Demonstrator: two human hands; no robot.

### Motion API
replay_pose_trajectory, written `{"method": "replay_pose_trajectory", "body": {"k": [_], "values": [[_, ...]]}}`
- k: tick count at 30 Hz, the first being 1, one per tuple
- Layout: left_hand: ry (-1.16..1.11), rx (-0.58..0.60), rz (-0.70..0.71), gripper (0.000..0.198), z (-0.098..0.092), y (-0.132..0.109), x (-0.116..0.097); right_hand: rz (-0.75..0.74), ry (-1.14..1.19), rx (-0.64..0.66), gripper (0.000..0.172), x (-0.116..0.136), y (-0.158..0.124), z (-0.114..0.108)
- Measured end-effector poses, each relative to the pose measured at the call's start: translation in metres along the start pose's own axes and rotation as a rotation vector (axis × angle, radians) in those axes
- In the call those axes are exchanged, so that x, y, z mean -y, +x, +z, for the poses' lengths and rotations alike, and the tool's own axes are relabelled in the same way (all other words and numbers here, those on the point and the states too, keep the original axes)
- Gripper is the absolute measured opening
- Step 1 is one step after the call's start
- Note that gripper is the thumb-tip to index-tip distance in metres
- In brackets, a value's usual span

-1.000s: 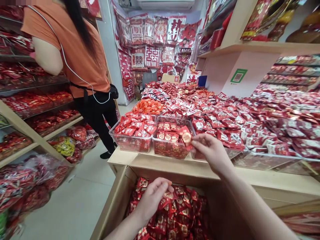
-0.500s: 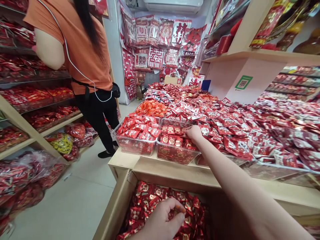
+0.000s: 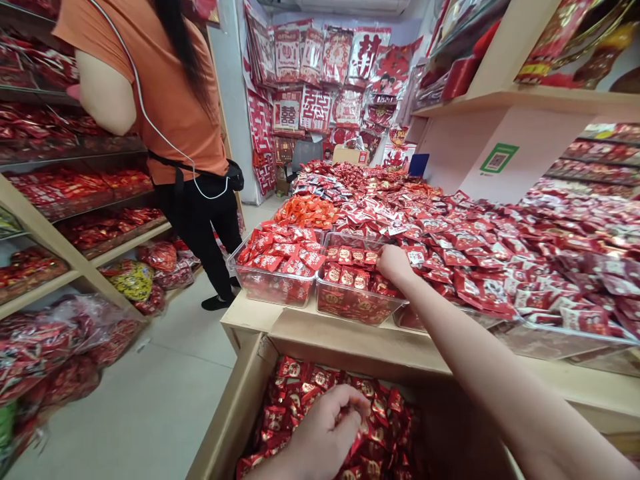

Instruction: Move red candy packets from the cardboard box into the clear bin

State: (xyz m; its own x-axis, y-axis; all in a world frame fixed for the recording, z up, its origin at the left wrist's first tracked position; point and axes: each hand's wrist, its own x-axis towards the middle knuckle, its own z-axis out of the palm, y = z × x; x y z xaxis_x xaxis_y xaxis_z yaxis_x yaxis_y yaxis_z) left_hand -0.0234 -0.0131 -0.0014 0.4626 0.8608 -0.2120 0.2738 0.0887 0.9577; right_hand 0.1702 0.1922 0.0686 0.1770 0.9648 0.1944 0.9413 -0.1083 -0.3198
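Note:
My right hand (image 3: 395, 267) reaches into a clear plastic bin (image 3: 357, 310) on the counter. Its fingers are bent together and press down at the right end of the rows of small red-and-gold candy packets (image 3: 347, 275) inside. Whatever lies under those fingertips is hidden. Lower down, my left hand (image 3: 333, 423) hovers over an open cardboard box (image 3: 227, 413). Its fingers are curled in toward the thumb, and I cannot make out what is between them. Loose red candy packets (image 3: 275, 419) of the same look lie in the box beneath it.
Left of the bin stands another clear bin (image 3: 275, 288) heaped with red packets. Piled sweets (image 3: 480, 240) cover the counter behind and to the right. A person in an orange shirt (image 3: 175, 100) stands at the shelves on the left. Bagged goods (image 3: 65, 347) lie by the floor.
The view has shifted slightly, moving the scene a little to the right. My right hand stays in the bin with its fingers tucked lower. My left thumb is nearer its curled fingers.

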Motion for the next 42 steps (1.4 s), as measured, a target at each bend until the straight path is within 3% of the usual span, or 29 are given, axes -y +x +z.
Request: {"method": "replay_pose_trajectory", "body": {"k": [3, 5, 6, 9, 11, 14, 19, 22, 26, 32, 38, 42], "values": [[-0.148, -0.072, 0.112, 0.030, -0.003, 0.001, 0.001, -0.142, 0.114, -0.014, 0.022, 0.011, -0.061, -0.018], [-0.252, -0.127, 0.207, 0.039, -0.004, 0.002, 0.002, -0.317, 0.357, 0.102, 0.023, 0.012, -0.116, -0.020], [-0.304, -0.131, 0.235, 0.043, -0.004, 0.004, 0.002, -0.322, 0.457, 0.147, 0.026, 0.010, -0.143, -0.018], [-0.433, -0.088, 0.219, 0.047, -0.003, 0.008, 0.004, -0.207, 0.685, 0.265, 0.037, -0.001, -0.205, 0.000], [-0.457, -0.100, 0.147, 0.041, -0.002, 0.012, 0.005, -0.049, 0.860, 0.350, 0.030, -0.009, -0.224, 0.012], [-0.450, -0.181, 0.073, 0.027, 0.001, 0.015, 0.007, 0.155, 1.091, 0.384, 0.026, -0.017, -0.230, 0.022], [-0.694, -0.215, 0.004, 0.024, 0.008, 0.016, 0.006, 0.329, 1.424, 0.369, 0.023, -0.016, -0.232, 0.023], [-0.796, -0.182, -0.040, 0.029, 0.011, 0.015, 0.004, 0.295, 1.391, 0.287, 0.022, -0.015, -0.234, 0.025], [-0.657, -0.034, -0.046, 0.033, 0.012, 0.014, 0.006, 0.157, 1.214, 0.198, 0.021, -0.018, -0.233, 0.029], [-0.535, -0.174, -0.031, 0.024, 0.010, 0.017, 0.010, 0.114, 1.168, 0.336, 0.027, -0.022, -0.230, 0.032], [-0.636, -0.132, -0.026, 0.025, 0.008, 0.018, 0.007, 0.161, 1.243, 0.324, 0.028, -0.021, -0.230, 0.029], [-0.680, -0.172, -0.010, 0.024, 0.008, 0.019, 0.006, 0.196, 1.262, 0.350, 0.027, -0.020, -0.230, 0.028]]}}
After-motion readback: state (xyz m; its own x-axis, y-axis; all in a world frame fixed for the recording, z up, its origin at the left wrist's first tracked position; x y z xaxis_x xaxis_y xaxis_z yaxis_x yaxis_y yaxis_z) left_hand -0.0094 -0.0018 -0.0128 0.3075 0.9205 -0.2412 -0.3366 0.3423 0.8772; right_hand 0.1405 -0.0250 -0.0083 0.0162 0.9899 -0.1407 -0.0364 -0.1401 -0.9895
